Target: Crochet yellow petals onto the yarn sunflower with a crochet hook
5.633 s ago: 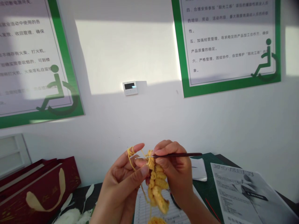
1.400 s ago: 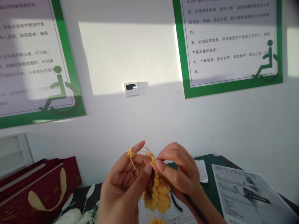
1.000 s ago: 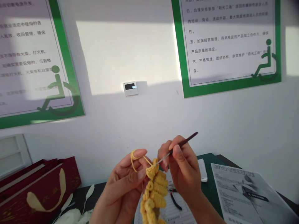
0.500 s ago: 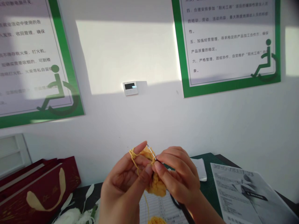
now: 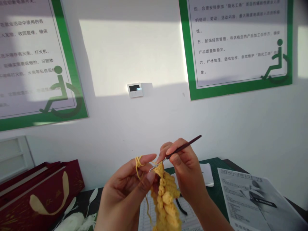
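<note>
My left hand [image 5: 131, 189] pinches the upper edge of a yellow crocheted piece [image 5: 168, 202], which hangs down with a bumpy, ribbed texture. Yellow yarn [image 5: 139, 162] loops round the raised left forefinger, and a strand drops below that hand. In my right hand [image 5: 186, 170] is a crochet hook [image 5: 185, 147] with a dark handle, pointing up to the right. Its metal shaft runs down left to the top of the crocheted piece, by the left thumb. Whether the tip sits inside a stitch, I cannot tell.
Under the hands lies a printed sheet [image 5: 190, 215] with a black curved object [image 5: 181, 207] on it. A green mat [image 5: 216, 192] and a larger printed page [image 5: 255, 195] are at right. A dark red gift bag [image 5: 48, 192] and white yarn [image 5: 74, 221] are at left.
My right hand has turned, swinging the hook's handle from pointing down to pointing up right. More of the crocheted piece now shows, hanging lower between the hands.
</note>
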Motion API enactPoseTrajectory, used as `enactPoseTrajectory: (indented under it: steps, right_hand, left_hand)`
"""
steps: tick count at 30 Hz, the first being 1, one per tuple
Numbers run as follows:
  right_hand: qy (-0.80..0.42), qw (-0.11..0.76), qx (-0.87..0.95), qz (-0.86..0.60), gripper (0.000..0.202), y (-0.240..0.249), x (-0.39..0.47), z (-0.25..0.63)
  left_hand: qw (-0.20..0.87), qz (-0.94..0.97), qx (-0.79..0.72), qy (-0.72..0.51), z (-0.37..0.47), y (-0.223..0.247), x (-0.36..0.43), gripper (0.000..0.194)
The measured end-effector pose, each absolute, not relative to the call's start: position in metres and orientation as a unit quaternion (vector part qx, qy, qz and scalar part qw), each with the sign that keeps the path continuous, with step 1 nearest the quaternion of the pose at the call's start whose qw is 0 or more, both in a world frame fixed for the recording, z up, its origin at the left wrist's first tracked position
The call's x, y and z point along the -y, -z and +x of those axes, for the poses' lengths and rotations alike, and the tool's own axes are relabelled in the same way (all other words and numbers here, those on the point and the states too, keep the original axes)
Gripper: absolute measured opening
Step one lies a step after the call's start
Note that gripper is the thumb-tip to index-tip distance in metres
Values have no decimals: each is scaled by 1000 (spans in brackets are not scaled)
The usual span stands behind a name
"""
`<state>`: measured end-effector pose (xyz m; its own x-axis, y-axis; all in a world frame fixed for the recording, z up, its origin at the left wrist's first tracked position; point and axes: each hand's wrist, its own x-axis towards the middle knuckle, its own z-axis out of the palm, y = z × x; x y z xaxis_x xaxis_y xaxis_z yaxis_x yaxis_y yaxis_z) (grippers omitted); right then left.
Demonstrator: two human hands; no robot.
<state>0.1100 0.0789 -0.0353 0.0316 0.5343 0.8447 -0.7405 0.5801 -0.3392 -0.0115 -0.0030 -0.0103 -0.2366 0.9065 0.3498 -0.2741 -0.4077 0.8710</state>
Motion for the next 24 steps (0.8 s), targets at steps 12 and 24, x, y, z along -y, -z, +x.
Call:
enactPoseTrajectory:
  steps: [12, 24]
  right_hand:
    - [-295, 722, 623, 65, 7, 36, -80, 128]
    - [-82, 694, 715, 25, 10, 31, -74, 146]
  left_hand:
    - [392, 477, -351, -704, -10, 9, 4, 16]
    - [346, 479, -366, -719, -7, 9, 4, 15]
